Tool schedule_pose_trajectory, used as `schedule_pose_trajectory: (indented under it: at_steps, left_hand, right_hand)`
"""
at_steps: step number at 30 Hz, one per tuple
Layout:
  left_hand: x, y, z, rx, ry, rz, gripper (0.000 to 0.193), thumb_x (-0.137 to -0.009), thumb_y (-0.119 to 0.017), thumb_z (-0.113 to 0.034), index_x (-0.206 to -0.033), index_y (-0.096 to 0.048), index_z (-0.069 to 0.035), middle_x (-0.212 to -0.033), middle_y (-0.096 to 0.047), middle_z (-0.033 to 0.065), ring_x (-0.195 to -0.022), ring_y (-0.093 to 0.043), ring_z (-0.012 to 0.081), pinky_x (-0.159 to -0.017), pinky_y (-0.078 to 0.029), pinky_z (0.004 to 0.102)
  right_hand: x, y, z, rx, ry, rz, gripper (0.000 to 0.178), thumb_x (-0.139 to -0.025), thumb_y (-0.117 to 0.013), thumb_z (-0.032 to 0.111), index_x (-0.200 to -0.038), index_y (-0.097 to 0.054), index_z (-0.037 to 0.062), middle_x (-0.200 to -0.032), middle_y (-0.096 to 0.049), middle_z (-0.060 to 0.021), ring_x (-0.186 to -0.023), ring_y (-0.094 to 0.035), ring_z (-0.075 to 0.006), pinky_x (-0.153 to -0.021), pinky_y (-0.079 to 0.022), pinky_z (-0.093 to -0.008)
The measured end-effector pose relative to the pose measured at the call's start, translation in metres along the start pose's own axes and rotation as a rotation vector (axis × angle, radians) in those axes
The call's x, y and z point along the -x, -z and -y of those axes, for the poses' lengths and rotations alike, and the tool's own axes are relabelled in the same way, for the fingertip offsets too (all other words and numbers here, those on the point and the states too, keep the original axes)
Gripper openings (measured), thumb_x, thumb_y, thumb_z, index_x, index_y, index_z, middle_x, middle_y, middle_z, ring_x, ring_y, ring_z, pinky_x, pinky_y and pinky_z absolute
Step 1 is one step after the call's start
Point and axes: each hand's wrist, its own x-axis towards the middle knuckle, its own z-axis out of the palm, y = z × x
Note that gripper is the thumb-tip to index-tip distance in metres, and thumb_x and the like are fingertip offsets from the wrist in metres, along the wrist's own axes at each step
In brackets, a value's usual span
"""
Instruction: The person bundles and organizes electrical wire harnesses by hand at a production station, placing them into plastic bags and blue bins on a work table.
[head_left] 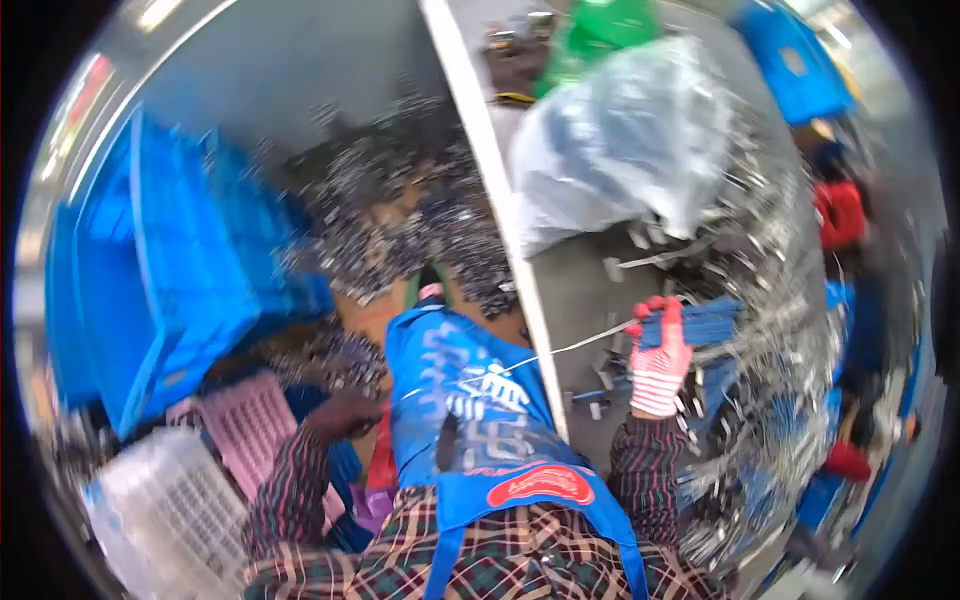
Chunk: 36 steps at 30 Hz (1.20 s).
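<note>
Left hand (345,415) beside blue apron (480,400); blurred, cannot tell its grip. Right hand (660,365), striped-gloved, over grey desk (590,265): grip closed on left end of blue bundle (708,324); pale strand (592,341) runs from fingertips to apron. Farther: clear plastic bag (620,135).

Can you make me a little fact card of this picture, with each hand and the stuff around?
Right hand: in a striped glove, holding a blue bundle
Left hand: beside the blue apron; blurry, grip unclear
Pale cord: runs from the right hand toward the apron
At left: blue crates
Beyond the right hand: big see-through bag
</note>
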Motion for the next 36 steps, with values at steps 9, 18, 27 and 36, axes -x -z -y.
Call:
schedule_pose_trajectory:
  at_steps: [9, 18, 27, 36]
  left_hand:
    - [-0.011, -0.006, -0.077, 0.209, 0.367, -0.076, 0.023, -0.076, -0.063, -0.027, -0.065, -0.056, -0.009, -0.054, -0.048, 0.0004, -0.044, -0.045, 0.0104, -0.04, -0.03, 0.0262]
    - [-0.022, 0.006, -0.055, -0.295, -0.145, -0.131, 0.013, -0.07, -0.065, -0.02, -0.072, -0.062, -0.008, -0.054, -0.05, 0.0022, -0.047, -0.049, 0.0133, -0.041, -0.036, 0.0268]
    - [-0.02, -0.02, -0.105, 0.237, 0.297, -0.256, 0.016, -0.071, -0.065, -0.02, -0.066, -0.055, -0.009, -0.054, -0.05, 0.0027, -0.045, -0.049, 0.0137, -0.041, -0.036, 0.0252]
    - [-0.033, -0.026, -0.118, 0.167, 0.24, -0.194, 0.017, -0.071, -0.061, -0.02, -0.069, -0.059, -0.004, -0.055, -0.05, 0.0042, -0.045, -0.046, 0.0142, -0.04, -0.034, 0.0261]
  right_hand:
    - [-0.02, 0.049, 0.039, -0.174, 0.237, -0.099, 0.024, -0.087, -0.064, 0.02, -0.105, -0.057, 0.0058, -0.091, -0.063, -0.0103, -0.075, -0.065, -0.0224, -0.051, -0.054, -0.0308]
    - [-0.023, 0.064, 0.046, -0.22, 0.225, -0.184, 0.024, -0.085, -0.067, 0.019, -0.103, -0.059, 0.0053, -0.086, -0.064, -0.01, -0.073, -0.066, -0.0239, -0.049, -0.055, -0.0313]
    - [-0.018, 0.094, 0.066, -0.208, 0.088, -0.149, 0.024, -0.085, -0.067, 0.021, -0.102, -0.059, 0.0059, -0.085, -0.064, -0.01, -0.073, -0.065, -0.0247, -0.051, -0.054, -0.0305]
    - [-0.009, 0.108, 0.072, -0.198, 0.136, -0.172, 0.024, -0.084, -0.068, 0.02, -0.101, -0.058, 0.0059, -0.083, -0.063, -0.0092, -0.068, -0.064, -0.0237, -0.046, -0.053, -0.0304]
